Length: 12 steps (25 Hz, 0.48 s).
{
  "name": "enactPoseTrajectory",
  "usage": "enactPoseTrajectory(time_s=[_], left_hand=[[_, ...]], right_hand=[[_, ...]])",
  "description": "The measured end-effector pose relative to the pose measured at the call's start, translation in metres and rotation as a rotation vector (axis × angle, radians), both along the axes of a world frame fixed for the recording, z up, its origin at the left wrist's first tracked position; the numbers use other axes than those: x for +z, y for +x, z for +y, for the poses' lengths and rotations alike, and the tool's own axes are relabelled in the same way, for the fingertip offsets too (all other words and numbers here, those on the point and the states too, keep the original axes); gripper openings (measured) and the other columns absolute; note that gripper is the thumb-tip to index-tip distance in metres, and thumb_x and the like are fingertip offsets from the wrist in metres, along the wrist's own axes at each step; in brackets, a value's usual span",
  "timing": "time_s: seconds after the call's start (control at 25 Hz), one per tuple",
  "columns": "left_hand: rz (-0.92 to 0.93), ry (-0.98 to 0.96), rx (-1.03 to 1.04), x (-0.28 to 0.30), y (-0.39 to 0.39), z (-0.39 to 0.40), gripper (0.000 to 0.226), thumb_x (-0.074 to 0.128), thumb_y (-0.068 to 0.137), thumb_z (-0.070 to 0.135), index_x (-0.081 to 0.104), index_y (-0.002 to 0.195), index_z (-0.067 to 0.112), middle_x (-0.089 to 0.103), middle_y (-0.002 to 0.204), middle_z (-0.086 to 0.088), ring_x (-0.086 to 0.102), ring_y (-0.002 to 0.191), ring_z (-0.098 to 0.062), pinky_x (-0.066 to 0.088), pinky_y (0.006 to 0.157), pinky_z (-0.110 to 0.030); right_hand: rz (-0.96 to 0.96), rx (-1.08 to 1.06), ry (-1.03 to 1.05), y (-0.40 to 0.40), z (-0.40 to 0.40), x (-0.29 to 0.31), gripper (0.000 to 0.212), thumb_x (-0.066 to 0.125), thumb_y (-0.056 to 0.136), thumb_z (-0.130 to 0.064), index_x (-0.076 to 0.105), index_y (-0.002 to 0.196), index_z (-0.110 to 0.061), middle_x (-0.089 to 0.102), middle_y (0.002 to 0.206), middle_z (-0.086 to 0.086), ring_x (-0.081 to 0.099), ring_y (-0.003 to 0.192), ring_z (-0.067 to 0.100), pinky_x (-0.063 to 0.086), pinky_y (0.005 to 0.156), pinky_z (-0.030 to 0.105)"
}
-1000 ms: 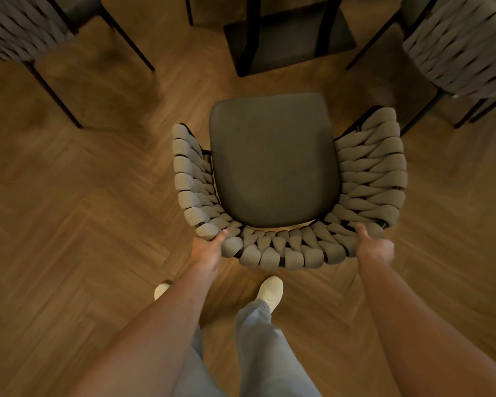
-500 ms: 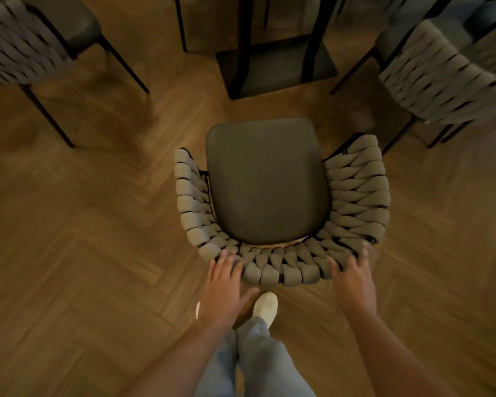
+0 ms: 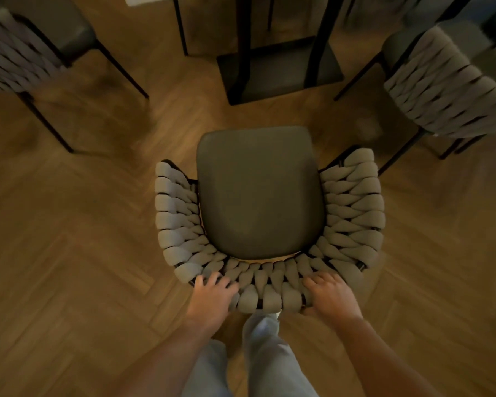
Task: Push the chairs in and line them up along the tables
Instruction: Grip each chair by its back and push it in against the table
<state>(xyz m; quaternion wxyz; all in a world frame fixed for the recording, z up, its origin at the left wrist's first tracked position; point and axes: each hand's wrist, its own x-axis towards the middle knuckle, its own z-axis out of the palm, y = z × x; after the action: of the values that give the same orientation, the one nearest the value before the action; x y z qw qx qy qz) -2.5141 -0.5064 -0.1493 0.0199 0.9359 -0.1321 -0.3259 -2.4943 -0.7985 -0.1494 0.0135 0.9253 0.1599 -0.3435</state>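
No text, label, brand, number or sign can be read anywhere in the view. The surfaces that show carry no print or marks.
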Motion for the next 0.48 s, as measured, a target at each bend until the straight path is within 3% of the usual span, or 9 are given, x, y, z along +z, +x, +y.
enactPoseTrajectory(time_s=[0.48], left_hand=[[0.008,-0.051,0.046,0.0,0.142,-0.084,0.05,0.064,0.094,0.028,0.049,0.142,0.033,0.051,0.146,0.006,0.033,0.141,-0.023,0.024,0.111,-0.047]], right_hand=[[-0.001,-0.007,-0.013,0.145,-0.087,-0.005,0.068,0.06,0.085,-0.068,0.051,0.141,-0.029,0.06,0.136,-0.007,0.045,0.135,0.017,0.028,0.116,0.036]])
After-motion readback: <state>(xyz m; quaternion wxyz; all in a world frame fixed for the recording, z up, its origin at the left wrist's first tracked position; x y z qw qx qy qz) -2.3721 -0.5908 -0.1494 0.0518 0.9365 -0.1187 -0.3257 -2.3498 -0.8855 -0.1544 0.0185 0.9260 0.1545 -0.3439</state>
